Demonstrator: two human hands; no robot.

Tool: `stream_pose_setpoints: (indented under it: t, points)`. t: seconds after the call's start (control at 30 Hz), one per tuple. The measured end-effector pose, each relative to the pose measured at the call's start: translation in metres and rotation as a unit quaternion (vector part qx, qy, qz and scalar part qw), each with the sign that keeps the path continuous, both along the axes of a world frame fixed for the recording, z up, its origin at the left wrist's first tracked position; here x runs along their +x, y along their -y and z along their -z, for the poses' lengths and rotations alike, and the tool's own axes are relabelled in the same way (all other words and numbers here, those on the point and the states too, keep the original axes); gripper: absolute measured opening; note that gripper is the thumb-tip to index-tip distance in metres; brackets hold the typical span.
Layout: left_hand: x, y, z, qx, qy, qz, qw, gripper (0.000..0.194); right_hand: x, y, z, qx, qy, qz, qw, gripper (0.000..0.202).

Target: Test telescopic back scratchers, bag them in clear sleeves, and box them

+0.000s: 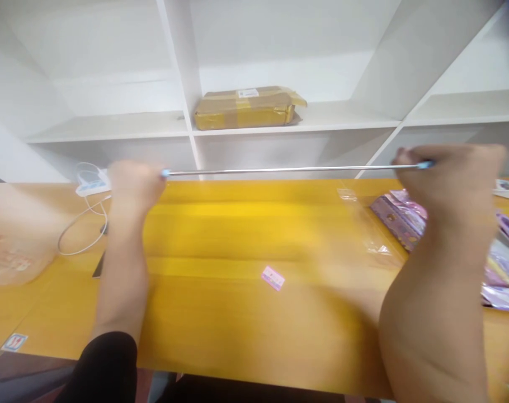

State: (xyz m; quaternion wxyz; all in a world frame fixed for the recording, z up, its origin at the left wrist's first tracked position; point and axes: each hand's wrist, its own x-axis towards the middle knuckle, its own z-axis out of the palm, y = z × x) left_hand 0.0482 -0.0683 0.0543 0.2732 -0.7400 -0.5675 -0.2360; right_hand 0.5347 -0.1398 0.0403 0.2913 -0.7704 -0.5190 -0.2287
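A thin silvery rod (279, 169) with light-blue ends stretches level across the view, held up in front of the shelves. My left hand (135, 184) is closed in a fist around its left end, slightly blurred by motion. Around the right end wraps my right hand (443, 173), also closed. A small pink-edged card (273, 277) lies on the table below the rod. What the rod belongs to does not show.
The yellow-brown table (221, 324) runs beneath white shelves holding a taped cardboard box (246, 109). At left are a white power strip (93, 183) with a cable (61, 238) and a clear plastic bag (15, 260). Purple packages (399, 218) lie at right.
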Motion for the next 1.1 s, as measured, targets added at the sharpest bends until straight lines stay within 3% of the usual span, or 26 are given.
stream_pose_setpoints:
  t: [0.07, 0.13, 0.17, 0.27, 0.43, 0.73, 0.97, 1.1]
  points:
    - [0.051, 0.013, 0.018, -0.029, -0.025, 0.066, 0.997, 0.028, -0.060, -0.004, 0.004, -0.048, 0.004, -0.106, 0.993, 0.016]
    - [0.097, 0.022, 0.029, -0.065, -0.028, 0.084, 0.994, 0.028, -0.122, -0.006, 0.006, -0.127, 0.054, -0.208, 0.968, 0.025]
    - [0.113, 0.023, 0.030, -0.077, -0.029, 0.087, 0.993, 0.027, -0.147, -0.007, 0.007, -0.135, 0.061, -0.215, 0.965, 0.026]
    - [0.128, 0.021, 0.020, -0.084, -0.051, 0.140, 0.985, 0.025, -0.182, -0.008, 0.003, -0.126, 0.082, -0.283, 0.947, 0.024]
    - [0.109, 0.025, 0.003, -0.062, -0.048, 0.158, 0.984, 0.029, -0.167, -0.007, -0.002, -0.071, 0.095, -0.319, 0.940, 0.025]
    - [0.111, 0.035, 0.009, 0.034, -0.041, 0.179, 0.982, 0.047, -0.164, -0.007, 0.001, -0.064, 0.102, -0.346, 0.930, 0.028]
    - [0.108, 0.031, 0.011, 0.048, -0.043, 0.182, 0.981, 0.050, -0.163, -0.015, 0.008, -0.054, 0.101, -0.358, 0.927, 0.027]
    - [0.108, 0.024, 0.016, 0.096, -0.028, 0.223, 0.970, 0.046, -0.161, -0.016, 0.010, -0.022, 0.113, -0.365, 0.924, 0.025]
